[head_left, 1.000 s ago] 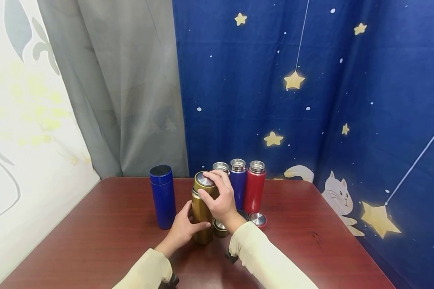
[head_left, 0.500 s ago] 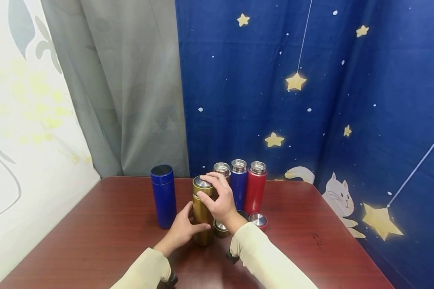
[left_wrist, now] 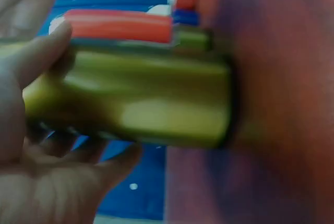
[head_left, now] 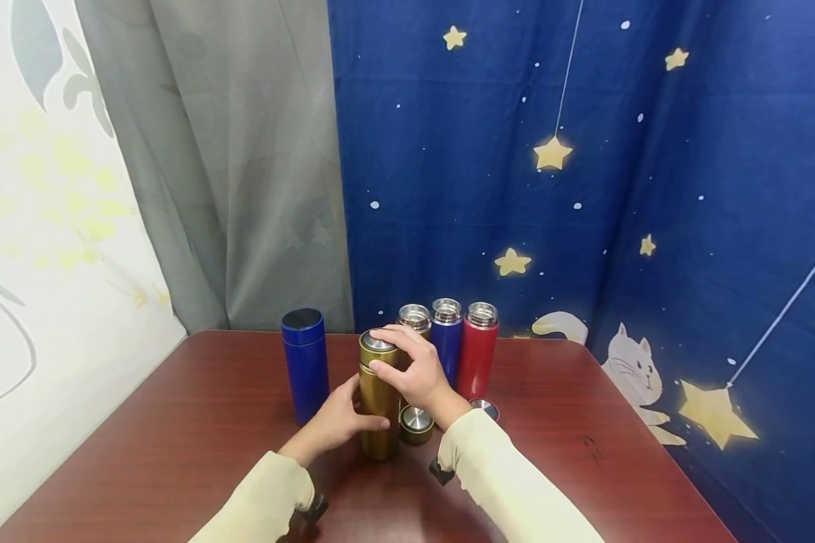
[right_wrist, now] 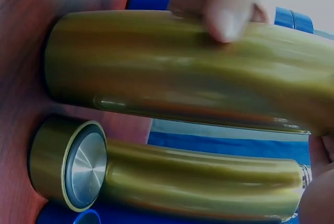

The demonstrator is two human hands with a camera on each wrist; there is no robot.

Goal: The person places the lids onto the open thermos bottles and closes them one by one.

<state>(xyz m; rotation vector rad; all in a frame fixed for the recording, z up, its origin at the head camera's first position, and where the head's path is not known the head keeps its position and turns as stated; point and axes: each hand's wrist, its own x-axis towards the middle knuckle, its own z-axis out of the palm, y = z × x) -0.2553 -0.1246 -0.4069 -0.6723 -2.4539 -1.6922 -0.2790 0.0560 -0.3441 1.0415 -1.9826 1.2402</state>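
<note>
A gold thermos (head_left: 378, 400) stands upright on the table. My left hand (head_left: 336, 418) grips its lower body, thumb across the front and fingers behind. On its top sits a gold lid (head_left: 370, 354) with a silver disc, held by my right hand (head_left: 417, 369), thumb at the side and fingers over the top. A thin seam shows between lid and body. Right beside the thermos lies a loose gold lid (head_left: 417, 424), its silver disc facing up. The left wrist view is blurred, but shows the left fingers and thumb around the gold body (left_wrist: 146, 96).
A lidded blue thermos (head_left: 306, 369) stands to the left. Behind my right hand, a second gold thermos (right_wrist: 203, 182), a blue thermos (head_left: 447, 339) and a red thermos (head_left: 478, 354) stand without lids. A red lid (head_left: 484, 408) lies in front, partly hidden by my sleeve.
The lid under my right hand has come lower and straighter on the gold thermos, and the gap below it has narrowed. My right forearm now covers more of the loose lids.
</note>
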